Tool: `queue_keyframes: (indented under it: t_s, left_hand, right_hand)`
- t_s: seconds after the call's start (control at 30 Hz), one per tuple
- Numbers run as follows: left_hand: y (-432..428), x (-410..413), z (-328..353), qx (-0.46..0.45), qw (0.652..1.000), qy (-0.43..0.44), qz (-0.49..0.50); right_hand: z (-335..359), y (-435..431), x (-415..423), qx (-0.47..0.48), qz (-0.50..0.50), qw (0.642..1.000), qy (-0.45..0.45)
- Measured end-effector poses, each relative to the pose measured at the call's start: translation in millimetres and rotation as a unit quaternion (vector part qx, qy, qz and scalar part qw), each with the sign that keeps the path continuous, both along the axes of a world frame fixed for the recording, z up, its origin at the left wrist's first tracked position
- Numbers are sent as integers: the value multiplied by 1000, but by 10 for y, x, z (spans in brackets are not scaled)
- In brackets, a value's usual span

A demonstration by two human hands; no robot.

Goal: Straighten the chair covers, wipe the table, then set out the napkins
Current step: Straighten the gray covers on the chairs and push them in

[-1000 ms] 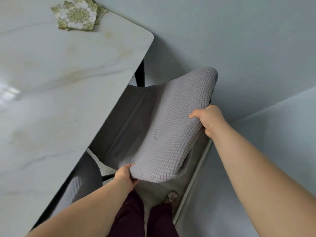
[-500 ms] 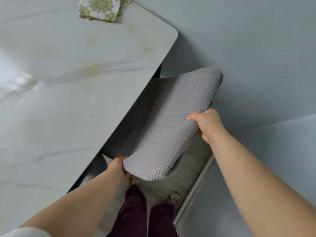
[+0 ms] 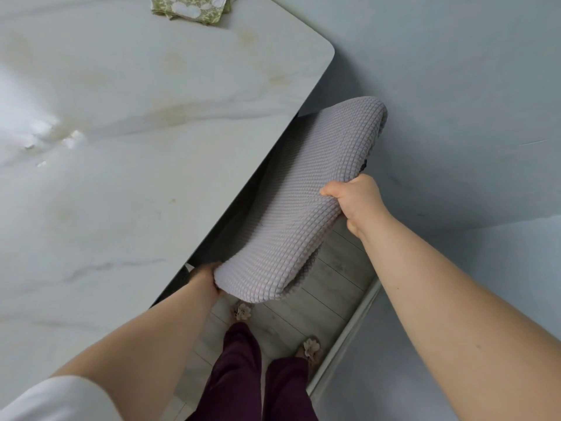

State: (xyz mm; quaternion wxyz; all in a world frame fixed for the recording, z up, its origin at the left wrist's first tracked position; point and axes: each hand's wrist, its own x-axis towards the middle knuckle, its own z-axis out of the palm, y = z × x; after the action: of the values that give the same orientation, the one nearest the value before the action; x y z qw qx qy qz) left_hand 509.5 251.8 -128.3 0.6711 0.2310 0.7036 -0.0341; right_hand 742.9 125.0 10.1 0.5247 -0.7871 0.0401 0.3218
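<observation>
- Down at 7 o'clock, a white sleeve (image 3: 57,399) sits at the frame's corner, with the bare left forearm running up from it.
- The pale marbled worktop (image 3: 127,183) fills everything from 8 to 12 o'clock, with yellowish smears on it and glare at 9 o'clock.
- Up at 11 o'clock, the green-and-white patterned napkins (image 3: 189,7) lie in a loose stack on the worktop, cut off by the top edge and well apart from both hands.
- And here's the left-hand grip (image 3: 206,279), at 7 o'clock from centre, curled round the near corner of the cover. Its fingertips are tucked under the fabric, out of sight.
- Dead centre, stretching towards 1 o'clock, is the grey waffle-textured chair cover (image 3: 303,202), pulled over the back of a dark chair (image 3: 239,214) that stands beside the worktop's edge with its seat under it.
- At 6 o'clock, dark purple trousers (image 3: 239,375) and two slippers (image 3: 311,347) with flower tops stand on the light plank floor (image 3: 331,287).
- The right-hand grip (image 3: 355,202), at 3 o'clock just off centre, pinches the cover's right edge, thumb on top and fingers curled beneath.
- From 1 to 5 o'clock a plain pale wall (image 3: 455,117) meets a white skirting board (image 3: 346,338).
</observation>
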Motion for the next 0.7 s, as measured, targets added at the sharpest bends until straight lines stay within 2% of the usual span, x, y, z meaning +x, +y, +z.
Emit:
queue_keyframes:
  t_s: [0.13, 0.33, 0.53, 0.63, 0.7]
  left_hand:
    - [12, 140, 254, -11, 1000, -17, 22]
    - [45, 182, 272, -10, 998, -53, 34]
    - [-21, 13, 380, 13, 998, -51, 35]
    - [-204, 7, 616, 37, 999, -14, 20]
    - [-312, 30, 740, 61, 998, 20, -24]
  right_hand:
    - [-140, 62, -71, 6, 6, 1000, 14]
    - [-203, 111, -84, -10, 11, 1000, 6]
    - [-133, 123, -99, -130, 63, 989, -24]
    - [-5, 98, -129, -217, 125, 964, -91]
    - [135, 72, -166, -266, 156, 940, -147]
